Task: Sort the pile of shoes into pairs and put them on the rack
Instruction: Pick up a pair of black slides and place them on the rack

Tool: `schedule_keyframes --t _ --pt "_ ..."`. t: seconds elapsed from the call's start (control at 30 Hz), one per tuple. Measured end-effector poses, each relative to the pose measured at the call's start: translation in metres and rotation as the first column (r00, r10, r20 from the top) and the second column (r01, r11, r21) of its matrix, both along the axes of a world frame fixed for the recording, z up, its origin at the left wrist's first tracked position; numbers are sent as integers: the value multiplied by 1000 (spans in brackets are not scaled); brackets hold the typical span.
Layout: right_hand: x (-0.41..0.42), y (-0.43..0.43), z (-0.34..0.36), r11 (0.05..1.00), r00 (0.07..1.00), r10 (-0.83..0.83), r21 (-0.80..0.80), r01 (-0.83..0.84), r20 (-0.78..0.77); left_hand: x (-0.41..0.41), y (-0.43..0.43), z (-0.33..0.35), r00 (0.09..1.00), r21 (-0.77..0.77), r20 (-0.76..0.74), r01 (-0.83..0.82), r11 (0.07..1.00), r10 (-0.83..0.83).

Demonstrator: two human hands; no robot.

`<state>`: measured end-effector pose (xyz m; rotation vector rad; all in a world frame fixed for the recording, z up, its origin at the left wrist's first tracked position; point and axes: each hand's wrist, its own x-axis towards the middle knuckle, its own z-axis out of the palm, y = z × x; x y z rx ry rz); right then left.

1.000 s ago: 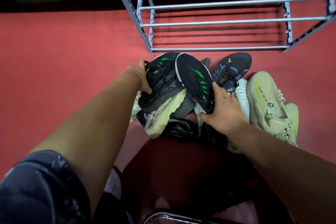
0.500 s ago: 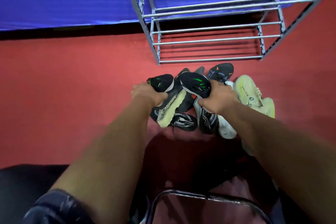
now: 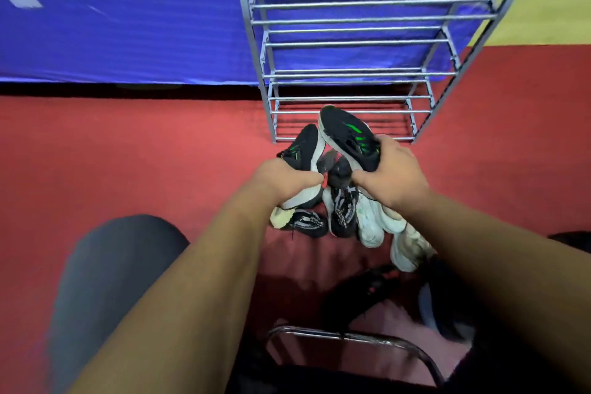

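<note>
Black-and-green pair: left shoe (image 3: 303,147) gripped by curled fingers of left hand (image 3: 284,177), right shoe (image 3: 347,137) likewise in right hand (image 3: 395,173), both held above the pile (image 3: 342,214), toes near the rack (image 3: 348,73) bottom front rail, open red floor (image 3: 144,153) either side.

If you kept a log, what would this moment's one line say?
left hand: holds black-green shoe | right hand: holds matching shoe | pile: on red floor | rack: ahead
</note>
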<state>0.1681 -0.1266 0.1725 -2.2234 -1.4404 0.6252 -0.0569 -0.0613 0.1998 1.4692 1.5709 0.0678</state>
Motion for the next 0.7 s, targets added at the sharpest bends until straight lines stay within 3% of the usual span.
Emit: schedule_keyframes --t 0.17,0.3,0.4,0.7 --pt "19 -12 8 993 993 114 19 -113 -19 21 -6 29 995 -101 -13 95 990 -97" --pt "36 -3 0 977 986 160 -139 -164 -40 44 3 26 984 -137 -144 83 987 -103" --pt "45 18 -28 958 987 144 -240 -159 -77 57 17 -15 962 -169 -252 66 983 -107" --pt "64 132 -171 925 994 78 -366 -101 -77 78 130 -182 934 32 -351 -57 998 64"
